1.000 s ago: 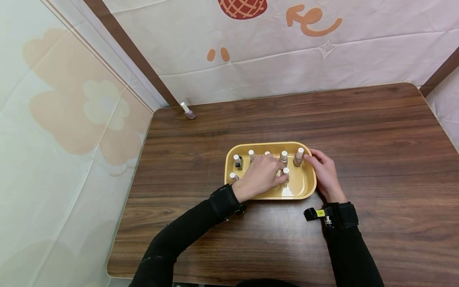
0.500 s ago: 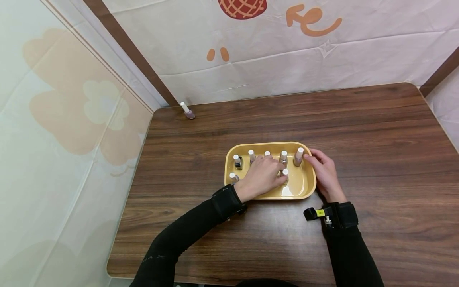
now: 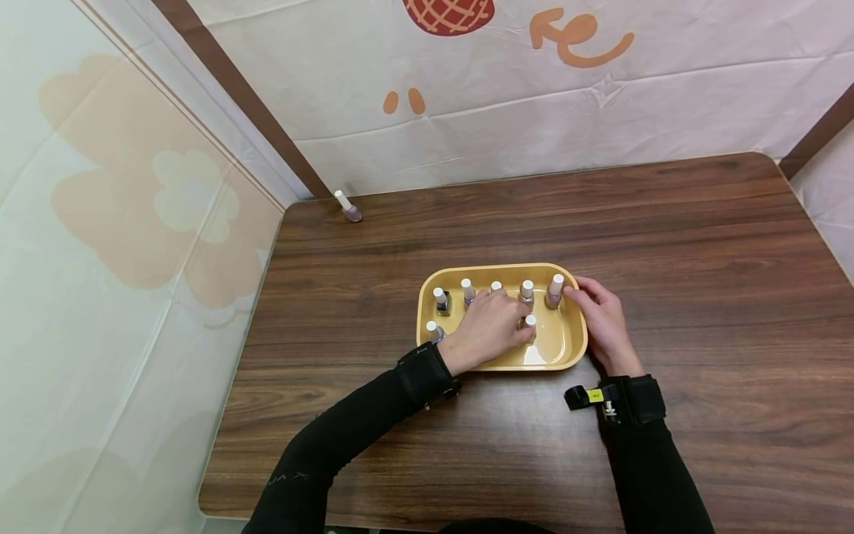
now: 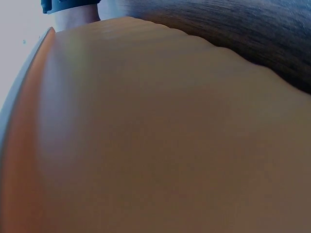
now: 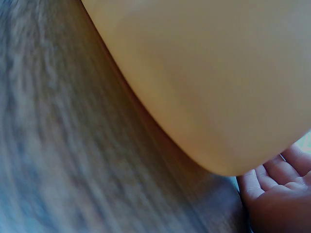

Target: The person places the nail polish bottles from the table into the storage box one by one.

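A yellow tray (image 3: 480, 268) with rounded corners holds several nail polish bottles with white caps. My left hand (image 3: 485, 326) reaches over its near rim. Between the thumb and index finger it pinches one nail polish bottle (image 3: 530, 323); the other fingers' tips are hidden. My right hand (image 3: 603, 326) grips the tray's right end, thumb at the rim and fingers along the outer wall. Standing in the back row are a dark bottle (image 3: 442, 301) and a pale mauve bottle (image 3: 554, 292). The left wrist view is filled by the tray's wall (image 4: 170, 126).
Another nail polish bottle (image 3: 348, 207) stands at the table's far left corner, by the wall. The brown wooden table (image 3: 700, 297) extends around the tray. Printed cloth (image 3: 467, 133) hangs behind it and on the left side.
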`<state>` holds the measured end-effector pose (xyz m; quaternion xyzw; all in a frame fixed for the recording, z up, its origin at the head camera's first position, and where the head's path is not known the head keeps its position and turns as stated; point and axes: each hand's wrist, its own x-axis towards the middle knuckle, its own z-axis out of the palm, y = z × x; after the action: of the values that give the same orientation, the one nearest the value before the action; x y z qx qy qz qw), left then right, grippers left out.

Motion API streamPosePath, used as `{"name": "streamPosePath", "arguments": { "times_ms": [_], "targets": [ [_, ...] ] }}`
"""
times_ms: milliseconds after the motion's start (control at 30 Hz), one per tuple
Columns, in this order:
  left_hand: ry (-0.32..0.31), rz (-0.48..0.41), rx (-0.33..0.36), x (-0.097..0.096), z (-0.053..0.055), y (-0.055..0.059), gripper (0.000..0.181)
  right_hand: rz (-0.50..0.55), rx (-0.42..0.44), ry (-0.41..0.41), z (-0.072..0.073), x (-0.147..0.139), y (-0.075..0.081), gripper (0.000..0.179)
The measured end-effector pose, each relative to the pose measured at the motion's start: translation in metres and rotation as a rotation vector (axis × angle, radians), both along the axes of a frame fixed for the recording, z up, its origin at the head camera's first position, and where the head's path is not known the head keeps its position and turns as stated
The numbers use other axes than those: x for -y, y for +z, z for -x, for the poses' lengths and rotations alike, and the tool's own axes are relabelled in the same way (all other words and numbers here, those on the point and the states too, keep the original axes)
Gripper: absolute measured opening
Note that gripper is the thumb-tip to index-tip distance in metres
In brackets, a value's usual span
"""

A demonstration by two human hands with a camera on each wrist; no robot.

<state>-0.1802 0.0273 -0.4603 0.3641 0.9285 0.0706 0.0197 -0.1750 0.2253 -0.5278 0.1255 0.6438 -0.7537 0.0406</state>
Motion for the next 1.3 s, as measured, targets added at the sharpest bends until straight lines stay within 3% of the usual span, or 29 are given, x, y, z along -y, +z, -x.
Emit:
{"name": "streamPosePath", "arguments": {
  "times_ms": [367, 767, 1033, 1300],
  "targets": [
    [0.010, 0.001, 0.001, 0.000, 0.000, 0.000, 0.030, 0.021, -0.001, 0.001, -0.001, 0.000, 0.001, 0.020],
    [0.011, 0.005, -0.006, 0.002, 0.000, -0.001, 0.029, 0.020, 0.001, -0.002, 0.000, 0.001, -0.001, 0.028],
    [0.024, -0.013, -0.016, 0.004, -0.002, 0.005, 0.027, -0.011, 0.007, 0.006, 0.000, 0.002, 0.000, 0.034],
    [0.040, -0.048, -0.006, 0.011, -0.010, 0.015, 0.022, 0.027, 0.010, 0.004, -0.001, 0.002, 0.000, 0.024]
  ]
}}
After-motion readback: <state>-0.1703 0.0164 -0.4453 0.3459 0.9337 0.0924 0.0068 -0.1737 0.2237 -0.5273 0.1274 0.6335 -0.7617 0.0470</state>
